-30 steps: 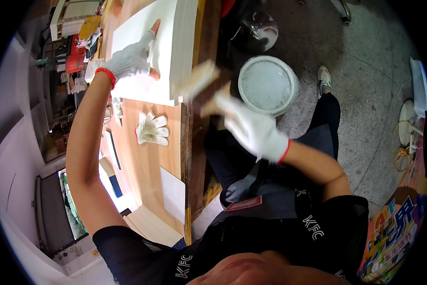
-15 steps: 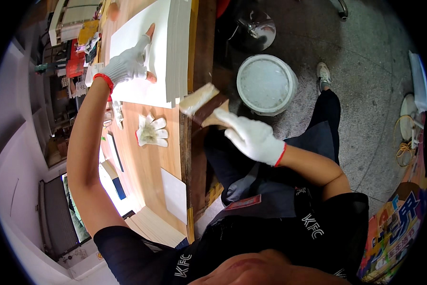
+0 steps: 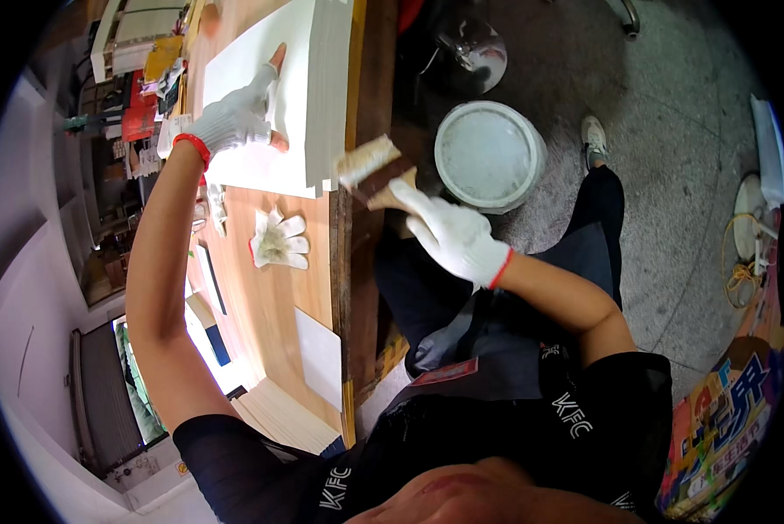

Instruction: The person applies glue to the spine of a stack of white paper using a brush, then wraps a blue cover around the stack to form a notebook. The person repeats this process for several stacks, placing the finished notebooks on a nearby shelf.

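Note:
My left hand, in a white knit glove with bare thumb and fingertip showing, lies spread on top of a thick stack of white paper. The stack sits at the table's edge. In my gloved right hand is a wide paintbrush, gripped by its wooden handle. Its pale, coated bristles are close to the stack's near corner, beside the edge of the sheets; whether they touch I cannot tell.
A white bucket with whitish contents stands on the floor right of the table. On the wooden table lie a spare stained glove and a pale flat sheet. A chrome stool base stands beyond the bucket.
My right hand has shifted slightly up and to the left, and the brush has moved up along the stack's edge. My left hand stays put on the paper.

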{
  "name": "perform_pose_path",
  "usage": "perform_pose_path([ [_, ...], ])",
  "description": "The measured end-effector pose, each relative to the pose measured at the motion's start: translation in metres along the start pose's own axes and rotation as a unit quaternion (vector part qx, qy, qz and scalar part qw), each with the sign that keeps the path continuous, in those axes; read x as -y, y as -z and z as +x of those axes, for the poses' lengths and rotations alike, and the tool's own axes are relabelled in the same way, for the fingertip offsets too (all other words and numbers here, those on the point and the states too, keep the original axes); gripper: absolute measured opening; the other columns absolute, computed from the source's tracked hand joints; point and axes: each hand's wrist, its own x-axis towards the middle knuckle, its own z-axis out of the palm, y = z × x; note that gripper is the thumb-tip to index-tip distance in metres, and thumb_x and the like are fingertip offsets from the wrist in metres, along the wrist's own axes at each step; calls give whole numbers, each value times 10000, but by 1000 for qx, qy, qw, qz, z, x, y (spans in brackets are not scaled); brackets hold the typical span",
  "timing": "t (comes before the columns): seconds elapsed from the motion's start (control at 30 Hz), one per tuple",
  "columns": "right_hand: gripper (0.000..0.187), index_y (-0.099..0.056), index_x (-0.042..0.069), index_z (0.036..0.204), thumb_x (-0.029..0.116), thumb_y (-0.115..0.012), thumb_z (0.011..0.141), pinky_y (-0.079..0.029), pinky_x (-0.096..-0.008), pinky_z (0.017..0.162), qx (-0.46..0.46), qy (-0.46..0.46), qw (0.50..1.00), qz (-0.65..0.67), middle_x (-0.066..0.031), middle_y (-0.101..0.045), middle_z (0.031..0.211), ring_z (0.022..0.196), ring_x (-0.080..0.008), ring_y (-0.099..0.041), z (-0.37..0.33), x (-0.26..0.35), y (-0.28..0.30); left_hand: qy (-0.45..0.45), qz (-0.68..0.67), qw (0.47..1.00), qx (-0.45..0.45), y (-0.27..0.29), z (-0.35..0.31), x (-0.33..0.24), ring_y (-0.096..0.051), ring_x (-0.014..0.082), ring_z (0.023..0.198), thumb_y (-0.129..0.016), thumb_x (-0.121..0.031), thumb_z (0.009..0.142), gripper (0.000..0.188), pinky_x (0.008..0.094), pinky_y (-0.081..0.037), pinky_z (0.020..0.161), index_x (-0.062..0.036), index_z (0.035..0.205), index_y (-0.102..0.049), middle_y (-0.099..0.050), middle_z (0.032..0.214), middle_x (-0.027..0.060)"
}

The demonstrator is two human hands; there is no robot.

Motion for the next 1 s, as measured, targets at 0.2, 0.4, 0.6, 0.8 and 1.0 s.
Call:
perform_pose_path([
  [0.2,477,-419,135,1448,188,-505,982,-514,-449,873,-159,119,976,91,-231,-651,1144,1008,-400,-651,43,-18,55,14,24,999,-16,-5,-5,-4,-478,470,1278,-939,-157,522,1416,439,-387,1064,-257,1578,-1,-475,1400,328],
  [0.4,465,-407,208,1407,349,-444,966,-496,-503,853,-145,-64,986,50,-242,-679,1024,955,-438,-650,169,2,86,-4,31,999,-17,3,-3,-2,-533,467,1181,-933,-176,526,1398,440,-409,1027,-242,1578,-15,-538,1323,325],
  [0.6,525,-326,140,1474,222,-489,982,-525,-477,815,-15,37,994,100,-255,-670,1035,932,-397,-679,55,-2,31,22,30,999,-11,2,-9,-13,-541,471,1173,-931,-179,535,1397,433,-413,1014,-249,1577,-4,-565,1276,325],
  [0.8,478,-396,243,1413,356,-453,952,-492,-522,856,-130,-108,982,90,-255,-675,997,938,-461,-649,164,12,90,16,53,998,-17,3,-9,-13,-569,461,1114,-921,-192,542,1357,451,-434,971,-252,1573,-42,-605,1200,299],
  [1.0,574,-282,150,1491,279,-470,965,-497,-550,830,-66,-21,985,156,-285,-664,981,912,-449,-658,85,31,18,43,80,996,-9,3,-6,-2,-598,444,1066,-939,-295,506,1190,461,-451,935,-184,1466,-246,-634,1085,258],
])
